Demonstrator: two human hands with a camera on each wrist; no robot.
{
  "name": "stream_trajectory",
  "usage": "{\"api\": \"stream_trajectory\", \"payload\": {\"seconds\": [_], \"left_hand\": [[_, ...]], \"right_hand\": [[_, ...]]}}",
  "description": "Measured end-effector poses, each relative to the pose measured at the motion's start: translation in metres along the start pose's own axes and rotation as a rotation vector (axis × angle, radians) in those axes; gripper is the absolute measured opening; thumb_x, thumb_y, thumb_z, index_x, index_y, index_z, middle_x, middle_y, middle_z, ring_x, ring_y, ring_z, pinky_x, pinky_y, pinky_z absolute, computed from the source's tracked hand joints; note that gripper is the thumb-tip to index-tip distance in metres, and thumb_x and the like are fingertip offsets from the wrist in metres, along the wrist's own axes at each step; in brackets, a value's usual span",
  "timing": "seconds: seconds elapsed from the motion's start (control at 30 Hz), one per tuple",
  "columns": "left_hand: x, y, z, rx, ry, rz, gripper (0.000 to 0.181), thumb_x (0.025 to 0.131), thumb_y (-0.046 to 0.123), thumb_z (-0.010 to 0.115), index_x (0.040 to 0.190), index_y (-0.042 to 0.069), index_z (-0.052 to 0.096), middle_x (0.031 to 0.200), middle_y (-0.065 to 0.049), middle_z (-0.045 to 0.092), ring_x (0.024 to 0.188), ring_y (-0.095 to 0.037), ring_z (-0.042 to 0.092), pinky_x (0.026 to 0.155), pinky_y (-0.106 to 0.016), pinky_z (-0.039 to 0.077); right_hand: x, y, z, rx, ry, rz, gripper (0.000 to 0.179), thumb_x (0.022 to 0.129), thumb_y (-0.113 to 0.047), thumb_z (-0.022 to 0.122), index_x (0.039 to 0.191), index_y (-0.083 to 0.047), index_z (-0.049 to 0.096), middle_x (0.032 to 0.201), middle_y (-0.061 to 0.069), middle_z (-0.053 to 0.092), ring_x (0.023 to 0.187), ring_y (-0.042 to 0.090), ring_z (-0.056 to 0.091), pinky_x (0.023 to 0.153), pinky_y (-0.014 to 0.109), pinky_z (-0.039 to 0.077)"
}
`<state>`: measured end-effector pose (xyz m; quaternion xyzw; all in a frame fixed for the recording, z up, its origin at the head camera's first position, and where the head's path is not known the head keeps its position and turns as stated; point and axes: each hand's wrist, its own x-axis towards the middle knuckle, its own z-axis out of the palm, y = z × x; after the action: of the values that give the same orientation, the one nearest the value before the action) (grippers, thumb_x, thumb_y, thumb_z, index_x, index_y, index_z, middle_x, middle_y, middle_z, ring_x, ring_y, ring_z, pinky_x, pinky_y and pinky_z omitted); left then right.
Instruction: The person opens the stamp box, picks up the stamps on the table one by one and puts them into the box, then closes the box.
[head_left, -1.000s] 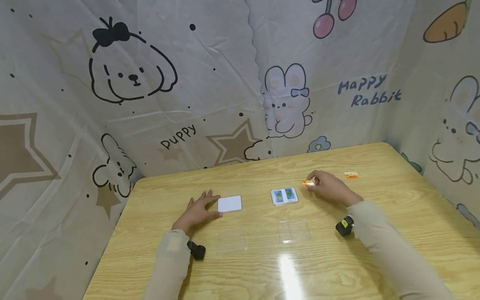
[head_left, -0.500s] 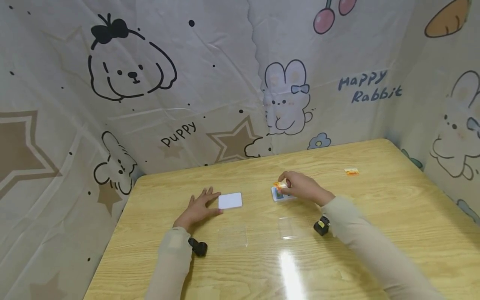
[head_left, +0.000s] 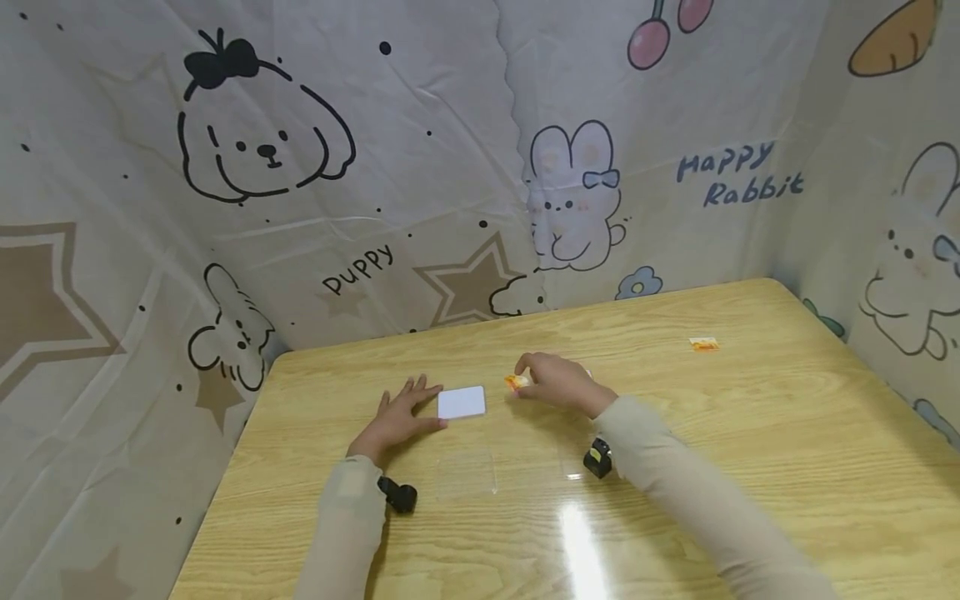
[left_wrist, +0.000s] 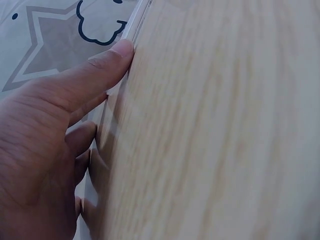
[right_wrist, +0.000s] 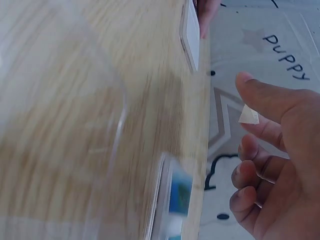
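My left hand (head_left: 396,421) lies on the table with fingers spread, thumb and forefinger at the two left corners of a white card stack (head_left: 461,403). In the left wrist view its thumb touches a thin pale edge. Held out above the table, my right hand (head_left: 558,383) pinches a small orange-and-white label (head_left: 516,382) between thumb and forefinger, just right of the white stack. A pale side of that label shows in the right wrist view. Below this hand stands a stack of blue-green picture cards (right_wrist: 180,192), mostly hidden in the head view.
A clear plastic case part (head_left: 465,475) lies in front of the white stack. Another clear plastic piece (head_left: 573,477) is partly covered by my right wrist. A second orange label (head_left: 704,344) sits at the table's far right. Patterned cloth (head_left: 435,167) surrounds the table's back and sides.
My right hand has carried the orange label leftward, across the picture cards toward the white stack, and now covers the picture cards. My left hand has stayed in place.
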<state>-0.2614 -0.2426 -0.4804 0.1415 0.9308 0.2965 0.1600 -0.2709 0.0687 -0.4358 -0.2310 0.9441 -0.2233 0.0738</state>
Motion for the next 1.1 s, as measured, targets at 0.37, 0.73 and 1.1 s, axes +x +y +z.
{"api": "stream_trajectory", "payload": {"seconds": [0.37, 0.73, 1.1], "left_hand": [[0.002, -0.001, 0.000, -0.006, -0.001, 0.009, 0.076, 0.086, 0.048, 0.068, 0.151, 0.024, 0.036, 0.164, -0.006, 0.006, 0.152, -0.029, -0.004, 0.117, -0.058, -0.015], [0.000, -0.001, 0.001, -0.008, 0.004, 0.000, 0.076, 0.086, 0.049, 0.068, 0.150, 0.025, 0.036, 0.164, -0.006, 0.006, 0.152, -0.029, -0.005, 0.117, -0.058, -0.016], [0.001, -0.002, 0.002, -0.017, 0.016, 0.004, 0.076, 0.085, 0.050, 0.068, 0.150, 0.026, 0.037, 0.164, -0.007, 0.007, 0.152, -0.028, -0.004, 0.117, -0.058, -0.016]], "right_hand": [[0.016, -0.024, 0.020, -0.033, -0.041, 0.017, 0.044, 0.087, -0.042, 0.070, 0.119, -0.011, 0.062, 0.071, -0.004, 0.053, 0.062, 0.010, 0.045, 0.053, 0.025, 0.038], [0.028, -0.038, 0.033, -0.023, -0.048, 0.041, 0.040, 0.085, -0.040, 0.072, 0.114, -0.013, 0.064, 0.096, 0.001, 0.068, 0.077, 0.013, 0.058, 0.069, 0.035, 0.053], [0.035, -0.044, 0.047, -0.034, -0.026, 0.059, 0.045, 0.086, -0.044, 0.070, 0.115, -0.010, 0.062, 0.110, 0.005, 0.070, 0.092, 0.016, 0.065, 0.075, 0.037, 0.056]]}}
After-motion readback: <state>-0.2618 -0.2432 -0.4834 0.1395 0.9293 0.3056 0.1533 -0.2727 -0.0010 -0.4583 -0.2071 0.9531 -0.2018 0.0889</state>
